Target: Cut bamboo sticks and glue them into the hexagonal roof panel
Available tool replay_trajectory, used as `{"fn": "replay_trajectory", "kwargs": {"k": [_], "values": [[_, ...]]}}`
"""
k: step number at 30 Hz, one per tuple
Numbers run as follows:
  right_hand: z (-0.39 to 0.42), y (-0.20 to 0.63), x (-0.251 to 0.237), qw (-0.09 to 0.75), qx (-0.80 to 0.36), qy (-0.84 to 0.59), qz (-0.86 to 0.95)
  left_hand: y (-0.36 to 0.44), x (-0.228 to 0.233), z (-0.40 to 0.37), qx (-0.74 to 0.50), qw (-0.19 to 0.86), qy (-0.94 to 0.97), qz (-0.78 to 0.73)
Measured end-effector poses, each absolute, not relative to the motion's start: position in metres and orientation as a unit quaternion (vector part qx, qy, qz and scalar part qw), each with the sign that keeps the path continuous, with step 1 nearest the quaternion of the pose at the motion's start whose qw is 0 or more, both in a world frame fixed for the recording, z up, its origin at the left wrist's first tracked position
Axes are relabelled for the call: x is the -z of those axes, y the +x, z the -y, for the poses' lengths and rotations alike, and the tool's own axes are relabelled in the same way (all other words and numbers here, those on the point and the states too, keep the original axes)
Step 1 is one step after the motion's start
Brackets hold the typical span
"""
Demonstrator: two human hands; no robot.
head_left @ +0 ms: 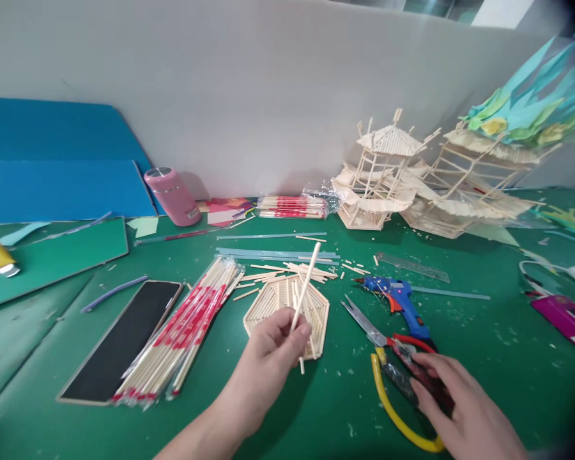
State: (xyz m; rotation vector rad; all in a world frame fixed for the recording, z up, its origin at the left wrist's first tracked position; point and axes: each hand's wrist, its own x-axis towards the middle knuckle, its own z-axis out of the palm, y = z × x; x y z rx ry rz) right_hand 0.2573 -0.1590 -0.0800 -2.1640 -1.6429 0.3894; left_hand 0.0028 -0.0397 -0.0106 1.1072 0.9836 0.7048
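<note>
My left hand (278, 345) is closed around a thin wooden stick (309, 275), which tilts upward above the octagonal stick panel (263, 310). The panel lies flat on the green table, made of sticks laid side by side within a frame. To the right, my right hand (453, 396) has its thumb and fingers around the dark handle of scissors (371, 329) with red and yellow grips. Their blades point away to the upper left, and part of the handles is hidden by my fingers. A blue glue gun (402, 303) lies just beyond the scissors.
Bagged sticks (186, 332) and a phone (119, 345) lie left. Cut sticks (287, 271) and glue sticks (278, 254) lie behind the panel. A pink bottle (175, 198) and stick pavilion models (374, 185) stand at the back. A purple device (563, 319) sits right.
</note>
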Motion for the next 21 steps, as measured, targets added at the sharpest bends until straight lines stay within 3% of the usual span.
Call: {"fn": "replay_trajectory", "kwargs": {"k": [4,8,13,17,21], "values": [[0.161,0.251,0.084,0.120,-0.063,-0.762,0.633,0.014,0.016,0.050,-0.266,0.723,0.474,-0.427],[0.155,0.243,0.088,0.106,-0.057,-0.788,0.603,0.024,0.028,0.064,-0.228,0.724,0.477,-0.443],[0.155,0.236,0.084,0.189,-0.022,-0.786,0.588,0.040,0.041,0.076,-0.228,0.727,0.476,-0.441],[0.150,0.216,0.064,0.278,0.019,-0.740,0.612,0.054,0.034,0.074,-0.310,0.754,0.420,-0.398],[0.135,0.188,0.041,0.310,0.015,-0.676,0.669,0.057,0.022,0.063,-0.384,0.754,0.373,-0.381]]}}
